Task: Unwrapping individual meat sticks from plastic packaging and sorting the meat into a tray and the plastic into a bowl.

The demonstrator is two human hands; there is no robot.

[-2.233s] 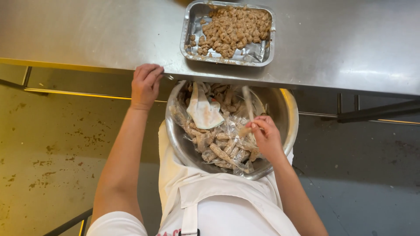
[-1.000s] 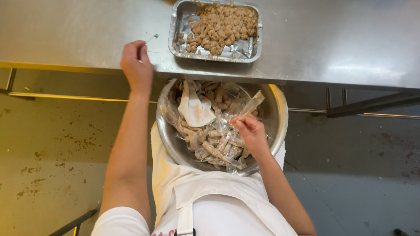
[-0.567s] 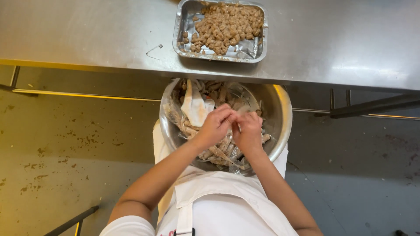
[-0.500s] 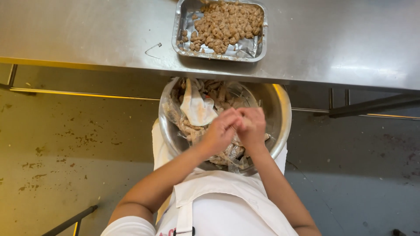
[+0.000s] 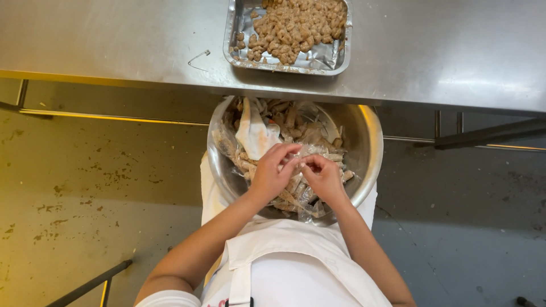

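Note:
A round steel bowl (image 5: 369,142) rests on my lap, just below the table edge, filled with several small clear-wrapped brown sticks (image 5: 287,116) and a crumpled white wrapper (image 5: 254,133). My left hand (image 5: 270,173) and my right hand (image 5: 321,176) meet over the bowl's middle, fingertips pinched together on one wrapped stick (image 5: 300,165). On the steel table above sits a foil tray (image 5: 324,57) holding many unwrapped brown pieces (image 5: 296,25).
The steel table (image 5: 114,40) spans the top of the view, with a small bent wire clip (image 5: 199,58) left of the tray. Below are table rails (image 5: 114,116), a stained floor (image 5: 74,199) and my white apron (image 5: 296,267).
My left hand left the table edge and came down into the bowl beside the right hand. Both hands now pinch the same wrapped stick.

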